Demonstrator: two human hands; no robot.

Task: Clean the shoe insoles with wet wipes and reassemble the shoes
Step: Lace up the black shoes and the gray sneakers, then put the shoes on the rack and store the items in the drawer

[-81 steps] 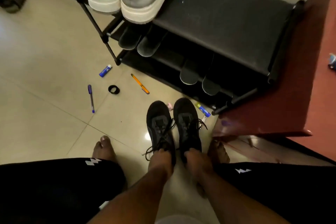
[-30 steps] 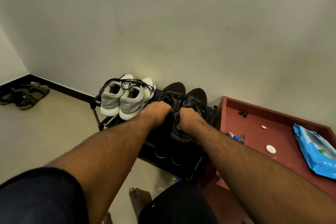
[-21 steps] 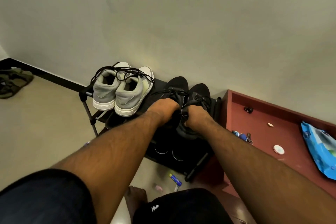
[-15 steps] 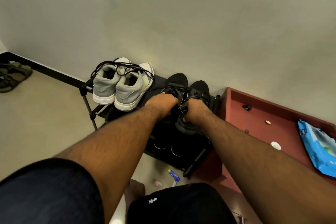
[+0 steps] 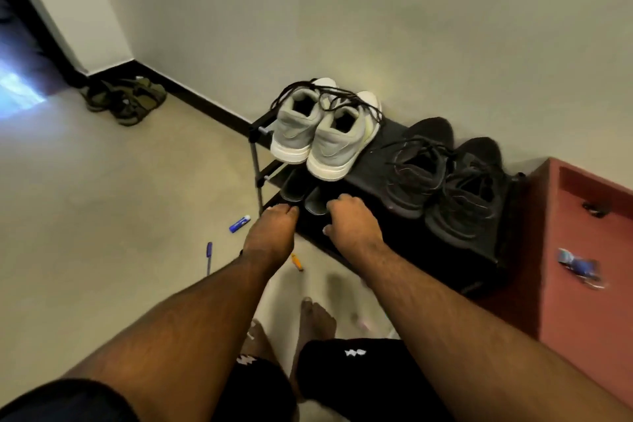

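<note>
A pair of black laced shoes [image 5: 442, 178] stands on the right of the black shoe rack's top shelf [image 5: 370, 161]. A grey pair with white soles [image 5: 322, 134] stands to their left. Two grey insoles [image 5: 299, 187] lie side by side on the shelf below the grey pair, their heel ends sticking out. My left hand [image 5: 274, 231] hangs just in front of the left insole, fingers together and pointing at it. My right hand [image 5: 351, 223] hovers by the right insole with fingers loosely curled. Neither hand holds anything.
A blue tube [image 5: 239, 223], a purple pen [image 5: 209, 255] and an orange pen [image 5: 296, 262] lie on the tiled floor left of the rack. Olive sandals [image 5: 126, 101] sit by the far wall. A red-brown table [image 5: 582, 233] with small items adjoins the rack's right side.
Both hands have let go of the black shoes, which now stand on the rack's top shelf. The hands have dropped down and left to the grey insoles on the lower shelf.
</note>
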